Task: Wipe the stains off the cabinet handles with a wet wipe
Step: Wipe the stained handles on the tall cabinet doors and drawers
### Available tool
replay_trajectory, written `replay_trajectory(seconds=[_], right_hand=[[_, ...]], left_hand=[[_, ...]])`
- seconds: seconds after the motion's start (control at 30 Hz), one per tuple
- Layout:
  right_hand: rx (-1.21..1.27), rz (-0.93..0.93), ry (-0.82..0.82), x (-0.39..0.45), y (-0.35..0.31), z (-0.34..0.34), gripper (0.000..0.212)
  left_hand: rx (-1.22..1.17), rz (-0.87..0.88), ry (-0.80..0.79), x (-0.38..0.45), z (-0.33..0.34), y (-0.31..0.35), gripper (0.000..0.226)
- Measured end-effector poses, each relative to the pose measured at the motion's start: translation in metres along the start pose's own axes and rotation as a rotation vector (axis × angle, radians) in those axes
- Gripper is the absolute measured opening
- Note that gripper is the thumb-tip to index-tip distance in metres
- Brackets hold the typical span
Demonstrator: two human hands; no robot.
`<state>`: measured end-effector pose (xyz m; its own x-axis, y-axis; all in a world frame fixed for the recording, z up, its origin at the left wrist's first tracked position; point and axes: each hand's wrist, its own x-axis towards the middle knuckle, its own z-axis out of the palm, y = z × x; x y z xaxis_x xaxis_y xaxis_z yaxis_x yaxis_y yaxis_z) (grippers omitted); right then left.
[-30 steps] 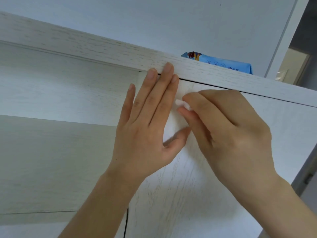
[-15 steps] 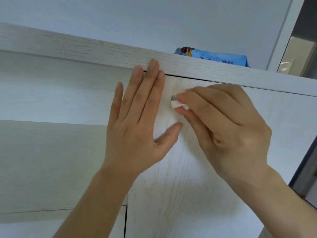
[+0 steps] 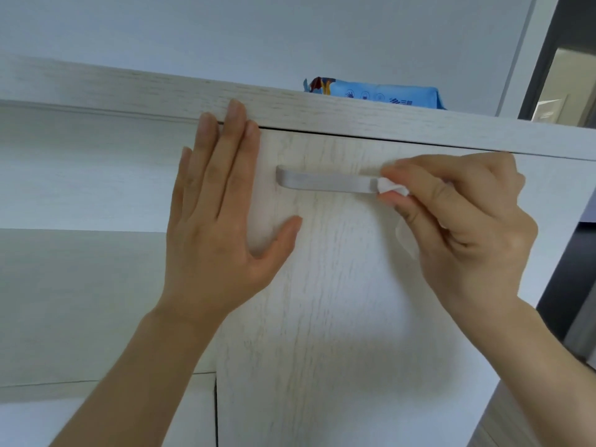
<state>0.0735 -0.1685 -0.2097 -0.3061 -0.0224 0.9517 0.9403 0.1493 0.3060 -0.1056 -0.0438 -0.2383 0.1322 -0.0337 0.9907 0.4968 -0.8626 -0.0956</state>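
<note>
A grey metal bar handle runs sideways near the top of a pale wood-grain cabinet door. My right hand pinches a folded white wet wipe against the handle's right end; that end is hidden by wipe and fingers. My left hand lies flat on the door's upper left corner, fingers together and pointing up, fingertips over the top board, thumb spread toward the right. It holds nothing.
A blue pack of wet wipes lies on the cabinet's top board. An open shelf recess is left of the door. A white wall rises behind; a dark doorway frame stands at the right.
My right hand has slid the wipe from the handle's left end to its right end, uncovering the grey bar. My left hand has stayed flat on the door.
</note>
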Motion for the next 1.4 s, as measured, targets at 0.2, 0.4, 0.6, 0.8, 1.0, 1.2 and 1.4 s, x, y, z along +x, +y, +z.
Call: replay_trajectory(seconds=[0.2, 0.4, 0.6, 0.8, 1.0, 1.2, 1.4], right_hand=[[0.081, 0.042, -0.038, -0.002, 0.013, -0.008, 0.018], [0.087, 0.176, -0.082, -0.005, 0.025, -0.016, 0.020], [0.253, 0.283, 0.054, 0.016, 0.001, -0.014, 0.026], [0.441, 0.276, 0.000, 0.030, -0.046, 0.005, 0.021], [0.572, 0.183, -0.080, 0.034, -0.099, 0.036, 0.018], [0.900, 0.332, -0.389, 0.027, -0.155, 0.076, 0.019], [0.973, 0.406, -0.519, 0.010, -0.236, 0.132, 0.019]], left_hand=[[0.009, -0.008, -0.035, 0.002, -0.003, 0.003, 0.075], [0.036, 0.017, -0.022, 0.003, -0.002, 0.002, 0.074], [0.054, 0.005, -0.053, 0.005, -0.004, 0.003, 0.075], [0.168, -0.018, -0.183, -0.008, -0.031, 0.000, 0.067], [0.413, -0.137, -0.337, -0.049, -0.096, -0.012, 0.058], [0.577, -0.309, -0.484, -0.077, -0.163, -0.030, 0.058], [0.669, -0.409, -0.619, -0.132, -0.231, -0.082, 0.063]])
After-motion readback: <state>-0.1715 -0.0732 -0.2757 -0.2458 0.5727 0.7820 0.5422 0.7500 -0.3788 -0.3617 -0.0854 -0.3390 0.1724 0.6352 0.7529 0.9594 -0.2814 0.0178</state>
